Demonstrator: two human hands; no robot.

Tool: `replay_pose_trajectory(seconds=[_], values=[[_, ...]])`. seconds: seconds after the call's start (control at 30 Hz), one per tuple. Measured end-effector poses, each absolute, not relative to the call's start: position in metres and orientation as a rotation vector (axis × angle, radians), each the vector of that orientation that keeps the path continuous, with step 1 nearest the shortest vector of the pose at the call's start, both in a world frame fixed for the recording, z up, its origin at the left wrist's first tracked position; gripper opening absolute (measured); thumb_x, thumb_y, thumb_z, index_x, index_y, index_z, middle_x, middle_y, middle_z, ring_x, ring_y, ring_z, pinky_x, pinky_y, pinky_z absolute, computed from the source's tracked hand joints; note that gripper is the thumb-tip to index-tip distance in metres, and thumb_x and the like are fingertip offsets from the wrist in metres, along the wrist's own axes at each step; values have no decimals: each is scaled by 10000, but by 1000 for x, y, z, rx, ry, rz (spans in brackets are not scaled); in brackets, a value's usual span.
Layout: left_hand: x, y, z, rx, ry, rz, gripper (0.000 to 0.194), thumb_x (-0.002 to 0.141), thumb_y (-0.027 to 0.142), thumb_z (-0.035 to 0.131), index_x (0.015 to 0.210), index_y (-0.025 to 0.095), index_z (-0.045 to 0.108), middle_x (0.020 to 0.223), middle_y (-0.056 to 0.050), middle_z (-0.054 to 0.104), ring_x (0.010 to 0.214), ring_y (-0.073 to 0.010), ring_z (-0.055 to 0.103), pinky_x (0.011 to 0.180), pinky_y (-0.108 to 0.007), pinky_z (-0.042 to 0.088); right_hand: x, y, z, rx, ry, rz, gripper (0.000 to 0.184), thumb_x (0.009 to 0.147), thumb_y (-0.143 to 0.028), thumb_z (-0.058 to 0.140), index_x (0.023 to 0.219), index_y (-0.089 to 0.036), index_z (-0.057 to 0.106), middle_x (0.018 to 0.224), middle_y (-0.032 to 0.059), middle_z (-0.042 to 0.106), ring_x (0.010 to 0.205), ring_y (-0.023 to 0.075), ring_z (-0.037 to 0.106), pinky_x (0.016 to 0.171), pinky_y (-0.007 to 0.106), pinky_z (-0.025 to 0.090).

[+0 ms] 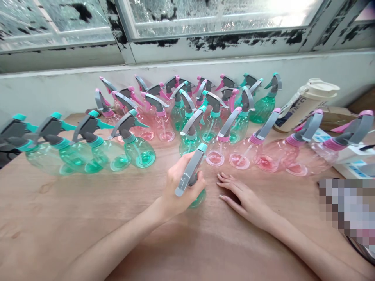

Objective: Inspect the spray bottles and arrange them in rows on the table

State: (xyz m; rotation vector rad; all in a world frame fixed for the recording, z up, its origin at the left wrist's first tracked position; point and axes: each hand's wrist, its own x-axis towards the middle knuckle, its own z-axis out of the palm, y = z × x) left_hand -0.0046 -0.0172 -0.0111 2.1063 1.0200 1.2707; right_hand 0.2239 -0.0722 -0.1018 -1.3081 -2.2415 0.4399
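Fingers (200, 183) of left hand (172, 183) clamped round green bottle (198, 200); right hand's (246, 199) apart, empty. Far bottles (143, 154) have heads on; remainder unclear.

Spray bottles (212, 127) are green or pink, heads (217, 100) grey, blurred tumbler print (307, 102) perhaps navy.

Over twenty spray bottles (138, 150) (overlapping, exact count unclear) — one tumbler (307, 103).

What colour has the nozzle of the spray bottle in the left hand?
The nozzle is turquoise, seen best in the head view.
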Motion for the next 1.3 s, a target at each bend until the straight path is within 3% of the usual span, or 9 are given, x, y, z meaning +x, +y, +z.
replay_pose_trajectory(seconds=[0.73, 0.87, 1.03, 1.3], values=[[-6, -12, -9, 2064, 931, 1162, 352, 851, 175, 538, 1197, 243, 521, 1045, -65, 651, 943, -214, 670, 825, -367, 569, 224, -73, -100, -1310, -2220, 460, 362, 986, -315, 490, 1337, -230, 505, 1500, 106, 489, 1418, 251, 393, 1164, 529, 353], [-5, -11, -9, 2061, 928, 1165, 285, 867, 233, 590, 1145, 230, 530, 1059, -66, 650, 792, -166, 660, 719, -311, 565, 224, -73, -101, -1306, -2206, 470, 374, 982, -315, 499, 1346, -231, 514, 1495, 106, 495, 1412, 257, 401, 1163, 534, 348], [-6, -16, -4, 2125, 956, 1235, 80, 856, 210, 598, 926, 205, 560, 861, -14, 636, 605, -108, 584, 674, -286, 539, 223, -72, -101, -1295, -2231, 459, 401, 981, -314, 499, 1375, -246, 525, 1505, 91, 482, 1414, 265, 395, 1162, 547, 337], [-5, -13, -8, 2110, 950, 1176, 315, 874, 208, 549, 1189, 217, 530, 1009, -62, 671, 916, -198, 673, 826, -339, 551, 224, -72, -99, -1287, -2213, 466, 397, 973, -302, 515, 1366, -255, 545, 1500, 90, 488, 1408, 275, 404, 1158, 551, 342]])
